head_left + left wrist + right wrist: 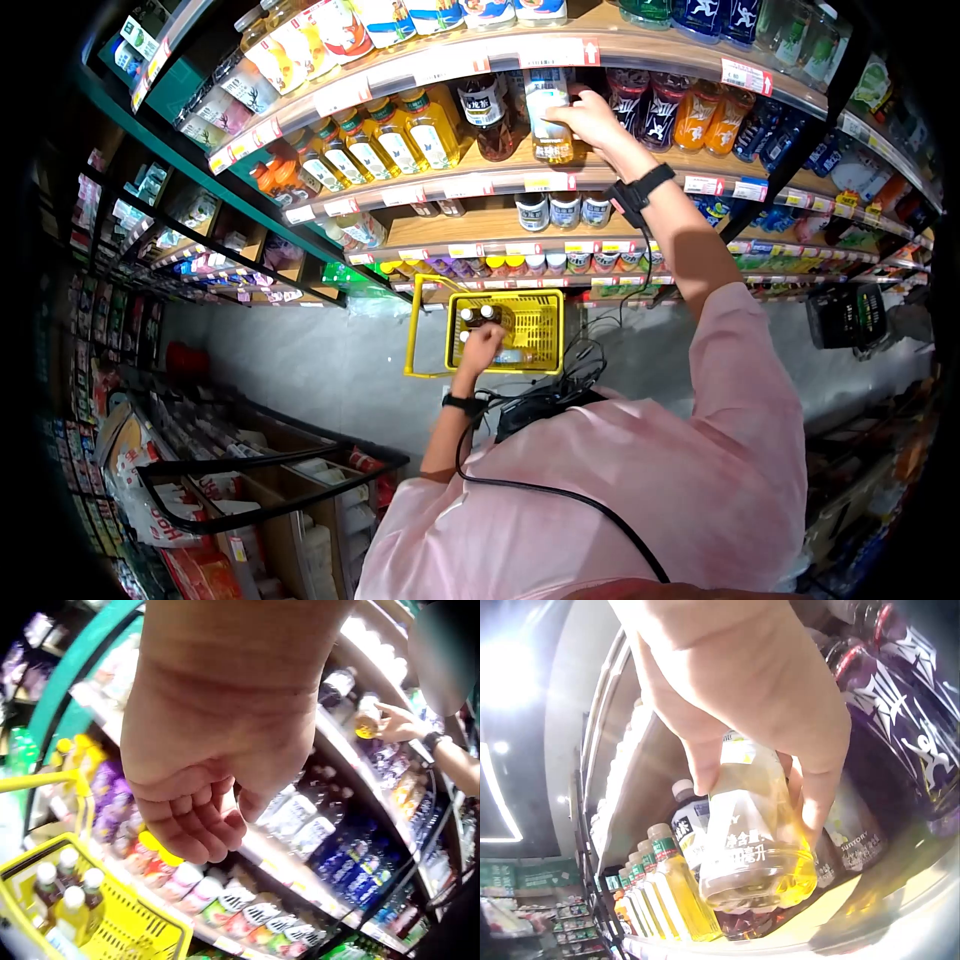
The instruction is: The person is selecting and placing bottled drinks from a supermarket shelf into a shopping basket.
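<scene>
At the shelf, my right hand (590, 118) grips a clear bottle (549, 125) with a pale label and yellowish liquid. The right wrist view shows thumb and fingers of the hand (750, 697) round the upper part of this bottle (754, 832), its base tilted toward the camera. My left hand (483, 348) hangs over the yellow basket (548, 300), where several bottles (487, 313) stand and one lies. In the left wrist view the hand (217, 750) has loosely curled fingers and nothing in them; the basket (150, 911) is below it.
Yellow-juice bottles (430, 135) and a dark bottle (487, 115) stand left of the gripped bottle, purple bottles (664, 110) right of it. Lower shelves carry more drinks. Black cables (585, 355) hang beside the basket. A black-framed display (270, 465) stands at the lower left.
</scene>
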`<state>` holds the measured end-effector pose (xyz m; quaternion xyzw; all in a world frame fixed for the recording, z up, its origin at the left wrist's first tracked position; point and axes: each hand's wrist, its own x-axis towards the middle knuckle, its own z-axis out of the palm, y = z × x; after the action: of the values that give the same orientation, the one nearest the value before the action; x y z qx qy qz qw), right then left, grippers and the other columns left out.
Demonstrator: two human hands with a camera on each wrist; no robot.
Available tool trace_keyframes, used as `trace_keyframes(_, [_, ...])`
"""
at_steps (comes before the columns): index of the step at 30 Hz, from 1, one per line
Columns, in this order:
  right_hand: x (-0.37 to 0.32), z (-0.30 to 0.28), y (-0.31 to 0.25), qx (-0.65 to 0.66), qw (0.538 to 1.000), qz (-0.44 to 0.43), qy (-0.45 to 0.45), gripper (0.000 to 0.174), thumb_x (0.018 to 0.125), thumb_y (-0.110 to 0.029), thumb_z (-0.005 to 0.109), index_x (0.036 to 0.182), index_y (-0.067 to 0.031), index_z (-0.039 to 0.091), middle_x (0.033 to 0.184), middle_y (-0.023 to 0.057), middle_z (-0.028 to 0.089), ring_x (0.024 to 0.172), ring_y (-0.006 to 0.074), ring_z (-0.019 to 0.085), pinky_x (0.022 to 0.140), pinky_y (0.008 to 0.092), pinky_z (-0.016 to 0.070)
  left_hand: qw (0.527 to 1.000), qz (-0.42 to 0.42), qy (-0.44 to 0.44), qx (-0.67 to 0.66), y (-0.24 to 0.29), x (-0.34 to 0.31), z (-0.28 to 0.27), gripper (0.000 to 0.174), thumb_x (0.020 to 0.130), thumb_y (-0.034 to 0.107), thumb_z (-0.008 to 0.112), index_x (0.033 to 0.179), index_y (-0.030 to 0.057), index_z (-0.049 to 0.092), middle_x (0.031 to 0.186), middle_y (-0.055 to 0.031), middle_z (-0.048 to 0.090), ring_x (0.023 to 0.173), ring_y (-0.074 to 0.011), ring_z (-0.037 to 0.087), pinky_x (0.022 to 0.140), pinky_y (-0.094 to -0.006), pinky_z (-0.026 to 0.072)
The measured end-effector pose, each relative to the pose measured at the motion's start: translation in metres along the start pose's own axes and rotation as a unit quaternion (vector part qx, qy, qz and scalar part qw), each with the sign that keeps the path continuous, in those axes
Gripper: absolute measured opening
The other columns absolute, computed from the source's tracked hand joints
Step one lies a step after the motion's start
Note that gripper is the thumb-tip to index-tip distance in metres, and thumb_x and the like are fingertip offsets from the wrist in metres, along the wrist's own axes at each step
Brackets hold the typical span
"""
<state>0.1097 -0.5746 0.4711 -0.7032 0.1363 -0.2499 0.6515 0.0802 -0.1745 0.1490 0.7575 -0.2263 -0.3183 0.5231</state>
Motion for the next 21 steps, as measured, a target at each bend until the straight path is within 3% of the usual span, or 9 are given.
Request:
trace_keyframes(1, [0.005,0.005,0.001,-0.039,0.999,-0.013,0.013,0.047,0.075,-0.015,0.08,0.113,0.0053,0.062,0.103,0.0164,0.07,0.091,0.0228,0.068,0.082,0.0337,0.0534,0.994,-0.069,0.024,0.078,-0.02,-0.016,-0.007,0.033,0.095,0.03,0.058,0.083,0.0006,0.065,0.062,-0.0054,0.059,0.058,-0.0125,0.055,0.055,-0.0311,0.0452])
trace_keyframes(3, [0.019,0.012,0.013,-0.084,0.996,-0.032,0.027,0.042,0.077,-0.011,0.078,0.113,0.0024,0.063,0.104,0.0126,0.07,0.091,0.0221,0.068,0.084,0.0337,0.0523,0.981,-0.169,0.076,-0.058,-0.079,-0.046,-0.014,0.043,0.096,0.039,0.056,0.077,0.0014,0.064,0.055,-0.0044,0.054,0.045,-0.0137,0.05,0.045,-0.0315,0.0394])
trace_keyframes(6, [0.024,0.027,0.03,-0.226,0.97,-0.027,0.088,0.042,0.072,-0.016,0.081,0.106,0.0038,0.065,0.102,0.0185,0.071,0.092,0.0256,0.07,0.082,0.0352,0.0528,0.969,-0.21,0.091,-0.097,-0.135,-0.106,-0.022,0.034,0.097,0.031,0.053,0.082,0.002,0.063,0.053,-0.0036,0.05,0.043,-0.0135,0.047,0.041,-0.0314,0.0372])
trace_keyframes(7, [0.016,0.033,0.03,-0.24,0.962,-0.044,0.119,0.05,0.066,-0.027,0.083,0.103,0.0034,0.067,0.1,0.0266,0.07,0.096,0.0375,0.069,0.084,0.0418,0.0531,0.983,-0.158,0.085,-0.025,-0.163,-0.124,-0.022,0.028,0.096,0.026,0.053,0.089,0.0015,0.064,0.053,-0.0037,0.049,0.043,-0.0143,0.047,0.041,-0.0323,0.0377])
trace_keyframes(8, [0.011,0.041,0.035,-0.231,0.961,-0.081,0.13,0.06,0.069,-0.026,0.083,0.115,0.0018,0.058,0.105,0.0264,0.069,0.101,0.0385,0.067,0.088,0.0433,0.0521,0.984,-0.16,0.08,0.015,-0.198,-0.144,-0.021,0.023,0.094,0.02,0.052,0.094,0.0007,0.064,0.053,-0.0034,0.047,0.043,-0.0153,0.046,0.041,-0.0339,0.0375])
trace_keyframes(9, [0.013,0.045,0.044,-0.218,0.959,-0.108,0.144,0.064,0.07,-0.026,0.083,0.12,0.0005,0.053,0.108,0.0264,0.068,0.103,0.0391,0.066,0.089,0.0439,0.0516,0.922,-0.302,0.092,-0.223,-0.2,-0.163,-0.024,0.022,0.092,0.017,0.052,0.096,-0.0012,0.064,0.055,-0.0045,0.049,0.045,-0.0178,0.049,0.042,-0.036,0.0389])
trace_keyframes(10, [0.015,0.05,0.052,-0.205,0.957,-0.135,0.157,0.068,0.072,-0.026,0.082,0.125,-0.0008,0.047,0.11,0.0264,0.067,0.105,0.0397,0.065,0.09,0.0445,0.0511,0.98,-0.171,0.048,-0.087,-0.252,-0.179,-0.028,0.019,0.09,0.017,0.056,0.09,-0.0006,0.062,0.057,-0.0067,0.051,0.047,-0.0206,0.053,0.043,-0.0371,0.0417])
trace_keyframes(12, [0.018,0.053,0.054,-0.211,0.958,-0.126,0.146,0.069,0.072,-0.026,0.082,0.126,-0.0009,0.047,0.11,0.0265,0.067,0.105,0.0403,0.065,0.09,0.045,0.0512,0.845,-0.429,0.128,-0.293,-0.202,-0.201,-0.021,0.019,0.089,0.019,0.059,0.083,0.0006,0.06,0.059,-0.0093,0.053,0.049,-0.0226,0.056,0.045,-0.037,0.0451])
trace_keyframes(21, [0.013,0.048,0.038,-0.277,0.952,-0.078,0.105,0.069,0.075,-0.029,0.081,0.127,-0.0016,0.045,0.11,0.0252,0.067,0.105,0.0422,0.064,0.09,0.0466,0.0511,0.893,-0.398,0.083,-0.192,-0.199,-0.151,-0.03,0.025,0.092,0.027,0.058,0.096,0.002,0.06,0.067,-0.0082,0.058,0.053,-0.0198,0.056,0.049,-0.0347,0.047])
